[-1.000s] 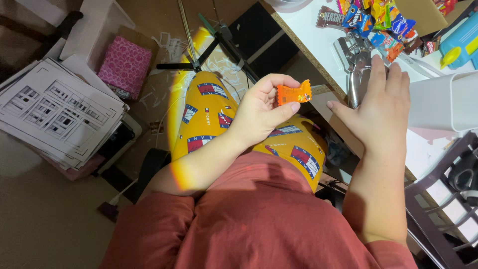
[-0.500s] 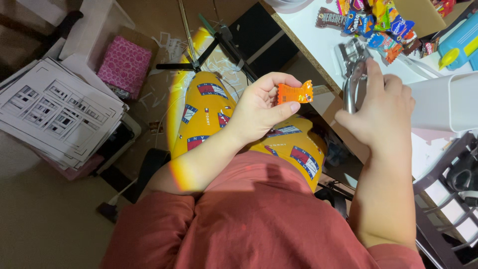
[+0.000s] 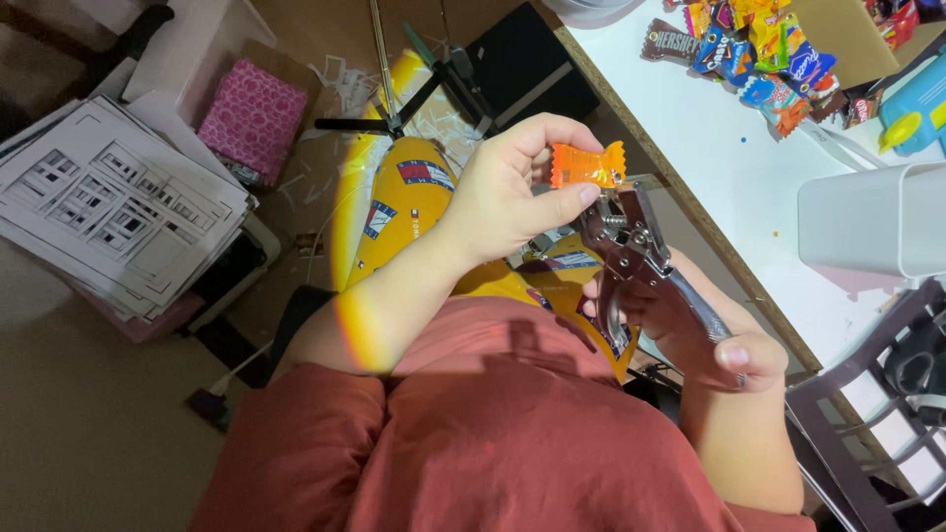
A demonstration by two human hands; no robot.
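Orange candy [image 3: 587, 165] in left hand [image 3: 512, 192], metal punch [image 3: 641, 261] in right hand [image 3: 705, 335], white bin [image 3: 867, 222] on table [image 3: 729, 167]

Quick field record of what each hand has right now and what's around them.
left hand: pinches an orange wrapped candy at the fingertips
right hand: grips a metal hole punch by its handles
punch to candy: punch head just below the candy; contact cannot be told
white table: pile of wrapped candies at the far edge, white bin nearer
floor: stack of printed sheets, pink box
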